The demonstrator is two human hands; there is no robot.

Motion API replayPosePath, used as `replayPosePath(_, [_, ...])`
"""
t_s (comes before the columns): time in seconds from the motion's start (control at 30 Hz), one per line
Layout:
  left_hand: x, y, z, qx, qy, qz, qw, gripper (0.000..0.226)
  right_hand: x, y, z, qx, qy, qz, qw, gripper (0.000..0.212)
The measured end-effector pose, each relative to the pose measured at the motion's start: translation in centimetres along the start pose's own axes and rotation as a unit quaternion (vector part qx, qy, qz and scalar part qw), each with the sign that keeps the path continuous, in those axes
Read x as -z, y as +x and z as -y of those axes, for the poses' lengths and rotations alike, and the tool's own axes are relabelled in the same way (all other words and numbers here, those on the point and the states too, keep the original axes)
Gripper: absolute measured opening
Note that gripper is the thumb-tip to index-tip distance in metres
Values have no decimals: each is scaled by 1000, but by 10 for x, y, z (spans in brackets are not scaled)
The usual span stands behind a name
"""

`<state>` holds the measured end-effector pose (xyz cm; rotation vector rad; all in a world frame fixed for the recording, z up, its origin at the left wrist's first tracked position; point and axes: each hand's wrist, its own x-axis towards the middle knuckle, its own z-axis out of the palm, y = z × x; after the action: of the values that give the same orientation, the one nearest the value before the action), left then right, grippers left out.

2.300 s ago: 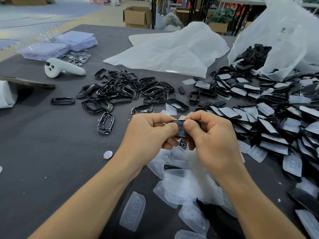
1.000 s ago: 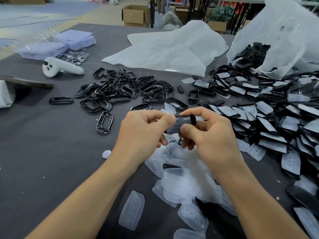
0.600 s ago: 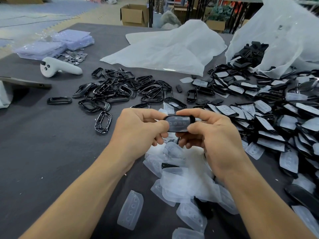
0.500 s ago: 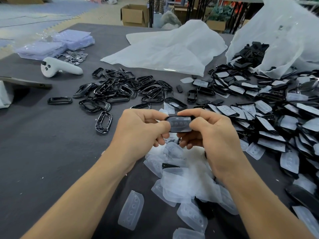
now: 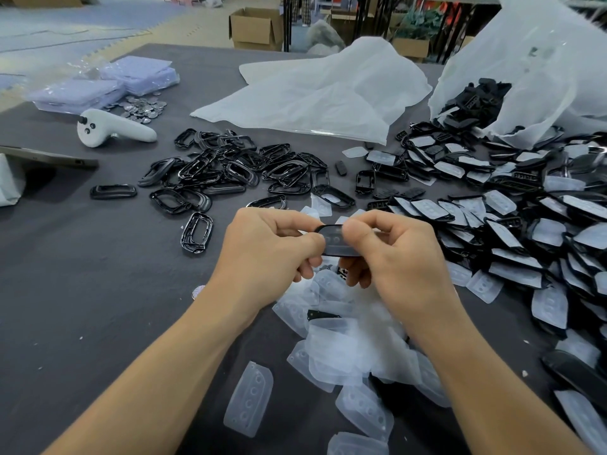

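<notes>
Head view: above the dark cloth table (image 5: 82,307) and its heap of translucent pads (image 5: 345,336), both hands pinch one black key-fob shell (image 5: 341,251) in mid-air.
At either end the left hand (image 5: 267,254) and right hand (image 5: 399,257) curl thumb and forefinger on it, equally near; its long axis runs left to right, a glossy hard rim round a cloudy, rubbery button pad (image 5: 332,239).

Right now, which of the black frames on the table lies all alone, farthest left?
The black frame lying flat near the white controller; every other frame lies further right, most of them heaped in the pile.
</notes>
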<state>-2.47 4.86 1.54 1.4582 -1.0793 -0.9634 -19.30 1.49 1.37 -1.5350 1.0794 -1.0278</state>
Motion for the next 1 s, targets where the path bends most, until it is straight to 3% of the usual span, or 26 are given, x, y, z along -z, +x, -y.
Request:
replayPosePath(0.1, [-1,0,1,2,-5,0,1000,20,0,1,-4,12,-49,-11,999,16])
replayPosePath(0.2, [0,1,1,8,-4,2,1000,17,3,2,-5,-3,-2,-1,1000,30])
replayPosePath(0.27, [0,2,2,13,-4,-1,1000,17,5,3,-5,-1,2,4,1000,29])
replayPosePath(0.33, [1,3,2,17,-4,-7,1000,17,7,2,-5,19,-44,10,999,22])
replayPosePath(0.47, [3,5,3,25,0,-11,1000,23,6,-3,-4,75,-219,-2,973,49])
replayPosePath(0.77, [9,9,4,48,-45,-13,998,19,10,-1,-4,57,-240,-42,968,45])
replayPosePath(0.93, [8,9,6,24,16,-26,999,19,11,-1,-6,54,-250,-43,966,45])
replayPosePath(1.0, [9,10,8,-5,62,-67,996,15,13,1,-7,50,-267,-55,961,42])
